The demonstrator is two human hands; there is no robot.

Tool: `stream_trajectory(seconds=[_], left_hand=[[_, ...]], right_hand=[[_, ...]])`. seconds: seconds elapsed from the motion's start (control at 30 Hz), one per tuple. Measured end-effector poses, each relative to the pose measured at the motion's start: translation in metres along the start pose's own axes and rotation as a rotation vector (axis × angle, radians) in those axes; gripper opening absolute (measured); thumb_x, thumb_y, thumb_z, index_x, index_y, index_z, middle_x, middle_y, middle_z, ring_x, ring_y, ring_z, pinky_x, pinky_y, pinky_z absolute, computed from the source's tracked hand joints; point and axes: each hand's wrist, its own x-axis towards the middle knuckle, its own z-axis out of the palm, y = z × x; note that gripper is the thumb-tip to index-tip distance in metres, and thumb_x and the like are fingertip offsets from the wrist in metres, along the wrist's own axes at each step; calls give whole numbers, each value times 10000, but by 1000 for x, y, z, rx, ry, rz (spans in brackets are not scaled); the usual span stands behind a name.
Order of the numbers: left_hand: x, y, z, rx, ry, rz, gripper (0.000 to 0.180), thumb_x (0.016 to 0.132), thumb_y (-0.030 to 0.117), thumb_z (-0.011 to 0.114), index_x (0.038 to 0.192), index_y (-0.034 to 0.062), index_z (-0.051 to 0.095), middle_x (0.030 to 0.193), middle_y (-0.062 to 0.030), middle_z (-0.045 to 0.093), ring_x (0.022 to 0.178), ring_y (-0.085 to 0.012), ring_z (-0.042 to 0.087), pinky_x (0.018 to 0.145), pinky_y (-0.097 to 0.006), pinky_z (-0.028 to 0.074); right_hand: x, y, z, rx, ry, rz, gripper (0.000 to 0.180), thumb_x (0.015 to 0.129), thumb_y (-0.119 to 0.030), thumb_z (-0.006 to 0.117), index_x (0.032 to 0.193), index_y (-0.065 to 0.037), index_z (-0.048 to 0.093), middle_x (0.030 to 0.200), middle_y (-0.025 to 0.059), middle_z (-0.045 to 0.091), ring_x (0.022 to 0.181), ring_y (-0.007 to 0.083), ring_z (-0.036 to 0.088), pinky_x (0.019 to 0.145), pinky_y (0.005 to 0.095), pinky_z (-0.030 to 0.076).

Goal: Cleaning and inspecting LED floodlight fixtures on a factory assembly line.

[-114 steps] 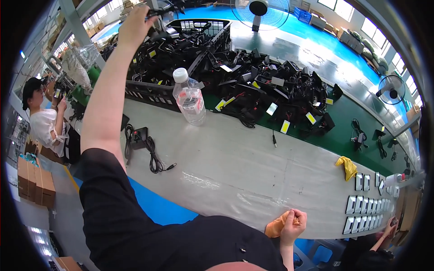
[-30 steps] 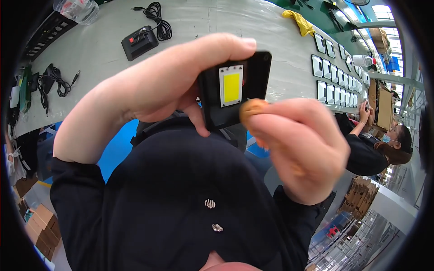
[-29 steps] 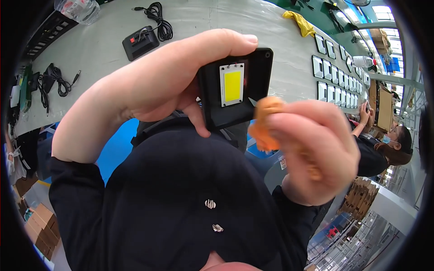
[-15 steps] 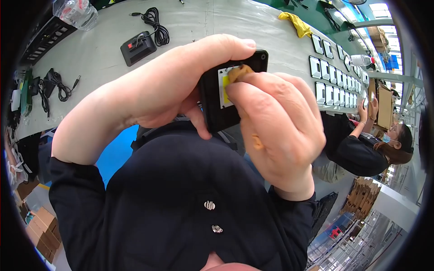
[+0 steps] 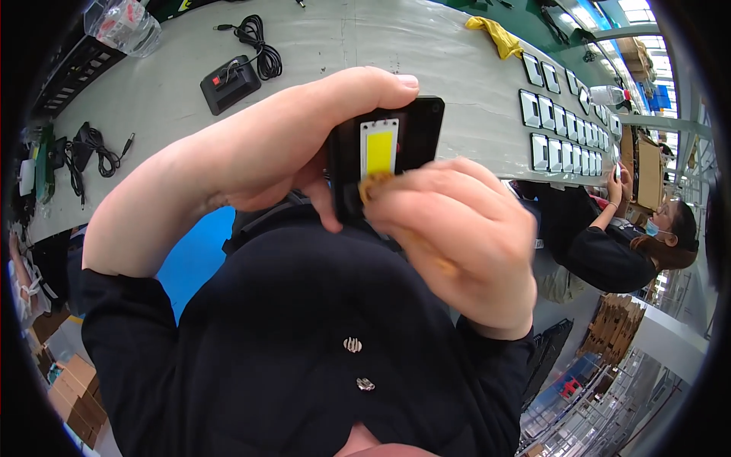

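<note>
At far left, a corded black unit (image 5: 95, 148) lies on the worktop (image 5: 320, 38), with a clear bottle (image 5: 126, 29) beyond it. Next comes a black box (image 5: 231, 84) with a coiled cable (image 5: 263, 49), just above the left forearm. The left hand (image 5: 312, 126) has its grip clamped on a black housing (image 5: 420, 126), thumb over the top edge, a finger under its lower left corner. The housing sits in front of the torso, between the two hands. Its yellow light panel (image 5: 379, 148) faces up, long axis running nearly straight away from the torso. At the panel's near end, the right hand (image 5: 464, 228) has its fingertips together on an orange cloth (image 5: 371, 186); the panel's uncovered part lies beyond that grip. Farther right are a yellow cloth (image 5: 496, 36) and rows of white-and-black units (image 5: 567, 137).
</note>
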Motion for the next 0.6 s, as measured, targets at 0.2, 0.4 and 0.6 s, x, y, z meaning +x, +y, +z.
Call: stream_trajectory(seconds=[0.2, 0.4, 0.6], left_hand=[[4, 7, 1, -126, 2, 11, 576, 908, 503, 462, 1044, -32, 627, 898, -158, 684, 636, -222, 691, 393, -323, 534], [11, 0, 10, -156, 34, 90, 556, 909, 487, 479, 1036, -32, 634, 852, -142, 687, 639, -220, 691, 401, -325, 541], [8, 4, 6, -83, -46, 17, 511, 903, 487, 498, 1014, 6, 633, 794, -99, 661, 603, -173, 649, 433, -293, 525]], right_hand=[[-36, -5, -35, -47, 381, 80, 158, 710, 33, 695, 859, 7, 650, 839, 164, 683, 750, 228, 644, 704, 300, 504], [-26, -9, -33, -166, 358, -39, 204, 698, -2, 732, 885, -6, 651, 851, 151, 687, 747, 246, 646, 716, 322, 499], [0, -6, -1, -383, 196, -33, 270, 583, 38, 693, 847, -17, 669, 859, 103, 676, 741, 265, 635, 638, 321, 513]])
